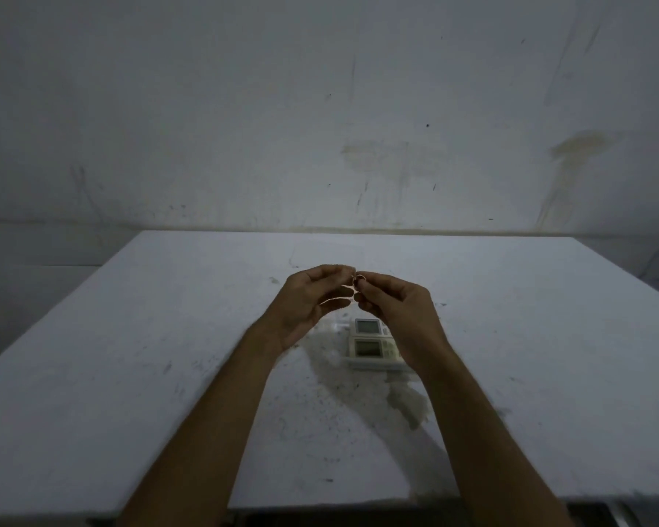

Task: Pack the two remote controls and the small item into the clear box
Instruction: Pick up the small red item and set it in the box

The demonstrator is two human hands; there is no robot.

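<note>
Two white remote controls (373,340) with grey screens lie side by side on the table, inside what looks like a clear box (352,362) whose faint edge shows around them; my right wrist hides part of them. Both hands are raised above the table, fingertips meeting. My right hand (392,298) pinches a small ring-like item (359,278) between thumb and forefinger. My left hand (312,298) is curled, its fingertips touching the same item. Whether the left hand grips it is unclear.
The white table (168,355) is scuffed, with its front edge near the bottom of the view. A stained white wall (320,108) rises directly behind the table's far edge.
</note>
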